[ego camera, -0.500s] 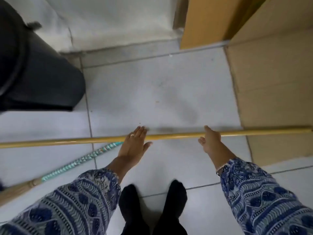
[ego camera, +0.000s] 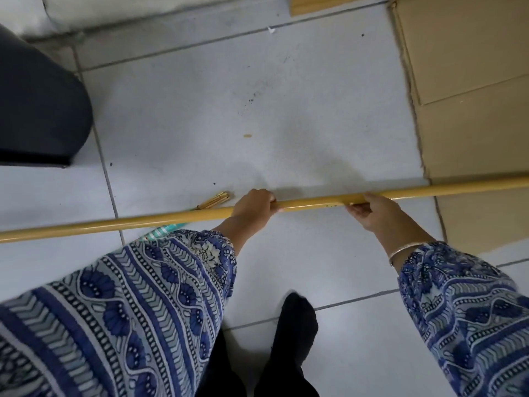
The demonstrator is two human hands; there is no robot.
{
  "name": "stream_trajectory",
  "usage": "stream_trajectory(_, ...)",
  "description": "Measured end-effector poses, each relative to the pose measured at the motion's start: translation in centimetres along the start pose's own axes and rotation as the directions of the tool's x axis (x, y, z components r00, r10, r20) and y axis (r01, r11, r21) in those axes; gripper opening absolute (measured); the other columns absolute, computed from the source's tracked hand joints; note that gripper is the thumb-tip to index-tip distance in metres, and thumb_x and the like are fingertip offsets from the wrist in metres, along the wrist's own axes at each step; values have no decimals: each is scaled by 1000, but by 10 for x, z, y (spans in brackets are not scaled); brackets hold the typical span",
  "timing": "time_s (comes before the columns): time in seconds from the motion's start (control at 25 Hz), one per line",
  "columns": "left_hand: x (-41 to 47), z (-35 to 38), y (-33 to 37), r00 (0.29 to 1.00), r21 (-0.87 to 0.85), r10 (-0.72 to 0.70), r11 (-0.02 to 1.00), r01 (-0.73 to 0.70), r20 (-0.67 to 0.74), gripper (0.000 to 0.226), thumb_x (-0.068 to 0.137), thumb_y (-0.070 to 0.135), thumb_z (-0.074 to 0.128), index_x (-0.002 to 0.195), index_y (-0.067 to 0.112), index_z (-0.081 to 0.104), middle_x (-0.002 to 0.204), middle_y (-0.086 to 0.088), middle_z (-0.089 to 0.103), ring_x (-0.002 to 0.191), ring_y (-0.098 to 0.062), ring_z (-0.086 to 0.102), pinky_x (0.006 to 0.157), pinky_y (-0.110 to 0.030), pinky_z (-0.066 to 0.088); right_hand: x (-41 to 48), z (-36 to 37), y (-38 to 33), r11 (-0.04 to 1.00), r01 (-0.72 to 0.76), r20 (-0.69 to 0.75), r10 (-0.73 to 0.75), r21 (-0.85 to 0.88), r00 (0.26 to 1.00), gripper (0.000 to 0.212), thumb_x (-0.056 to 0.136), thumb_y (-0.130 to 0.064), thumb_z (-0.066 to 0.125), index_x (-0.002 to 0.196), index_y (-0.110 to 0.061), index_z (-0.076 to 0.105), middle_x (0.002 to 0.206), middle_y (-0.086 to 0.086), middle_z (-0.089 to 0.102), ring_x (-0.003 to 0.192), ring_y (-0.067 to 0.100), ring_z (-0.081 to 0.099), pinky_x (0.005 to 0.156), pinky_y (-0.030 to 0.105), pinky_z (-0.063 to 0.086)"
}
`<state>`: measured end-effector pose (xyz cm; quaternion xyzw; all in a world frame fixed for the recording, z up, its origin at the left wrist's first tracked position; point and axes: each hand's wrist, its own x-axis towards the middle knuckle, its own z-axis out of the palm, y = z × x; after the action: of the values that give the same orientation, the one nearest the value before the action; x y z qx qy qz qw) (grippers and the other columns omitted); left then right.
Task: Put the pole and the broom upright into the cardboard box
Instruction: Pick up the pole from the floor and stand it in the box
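A long yellow pole (ego camera: 312, 203) runs nearly level across the view, slightly higher at the right. My left hand (ego camera: 253, 209) is closed around it from above near its middle. My right hand (ego camera: 375, 212) grips it from below, further right. Under the pole, the broom (ego camera: 213, 202) lies on the tiled floor; only its straw-coloured end and a bit of teal-striped handle show, the remainder hidden by my left sleeve. The cardboard box (ego camera: 469, 90) stands at the right, with the pole's right end crossing in front of its lower side.
A dark round bin (ego camera: 40, 116) stands at the left. A white wall base runs along the top. A wooden piece (ego camera: 323, 4) leans at the top edge. My feet in black socks (ego camera: 294, 325) are on the grey tiles at the bottom centre.
Both hands were open and reaching at the pole; now their fingers are closed around it. The pole appears raised off the floor, tilted up to the right. The view has come closer.
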<state>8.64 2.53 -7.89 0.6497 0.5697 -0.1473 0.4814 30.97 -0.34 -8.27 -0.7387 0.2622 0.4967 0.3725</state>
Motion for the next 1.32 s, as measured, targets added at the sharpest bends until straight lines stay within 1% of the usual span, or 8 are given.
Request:
stream_trajectory(0.08,-3,-4,2,999,-61,-38,997,40,33,32,87,31,58,93,2,66,58,0,48,52,-14,44,48,-27,31,-8,-8,-3,1000,-30,47,31,-5,998,10,89,0,52,97,5,52,102,18,61,121,32,54,85,49,48)
stream_trajectory(0.16,-13,-15,10,996,-73,-78,994,81,42,36,83,37,61,89,2,66,56,2,46,55,-16,45,47,-27,30,-25,-12,-9,998,-43,76,40,40,996,10,88,0,52,79,3,47,92,15,59,121,33,54,91,50,46)
stream_trajectory(0.56,-146,-152,107,998,-182,-54,981,59,33,35,82,42,61,78,7,64,76,-9,61,68,-25,53,63,-30,38,-250,-26,-97,980,165,119,-178,110,977,15,89,-2,52,74,-1,50,84,12,56,96,27,56,98,50,46)
stream_trajectory(0.72,-232,-223,171,999,-270,9,963,-21,-47,37,81,43,61,78,6,66,72,-6,63,68,-24,56,66,-32,42,-379,-42,-157,942,324,170,-334,84,927,20,91,-1,49,71,-6,51,75,9,54,67,16,57,79,40,57)
stream_trajectory(0.88,-333,-310,248,977,-325,135,928,-183,-165,40,83,40,59,67,4,63,60,-3,58,57,-20,51,58,-29,39,-540,-54,-226,834,549,260,-542,53,799,24,92,-2,47,70,-9,48,66,7,45,39,6,55,64,33,57)
stream_trajectory(1.08,-441,-405,331,859,-338,301,825,-453,-415,30,88,26,56,65,7,58,51,4,52,43,-4,50,40,-6,38,-728,-53,-301,674,732,352,-712,99,608,16,92,-6,49,105,-1,57,83,4,55,86,20,57,88,46,49)
stream_trajectory(1.2,-493,-453,374,774,-309,361,765,-565,-520,41,87,32,55,52,11,55,50,-1,55,33,-1,47,42,-9,37,-838,-65,-333,531,840,348,-812,109,468,32,88,-4,55,118,7,55,88,12,59,78,22,59,77,41,51)
stream_trajectory(1.32,-534,-488,418,697,-282,393,712,-643,-599,49,87,38,53,43,18,54,50,2,58,37,0,49,46,-14,37,-924,-85,-360,394,908,369,-873,145,319,30,85,-2,60,113,8,58,110,23,62,96,32,62,73,41,52)
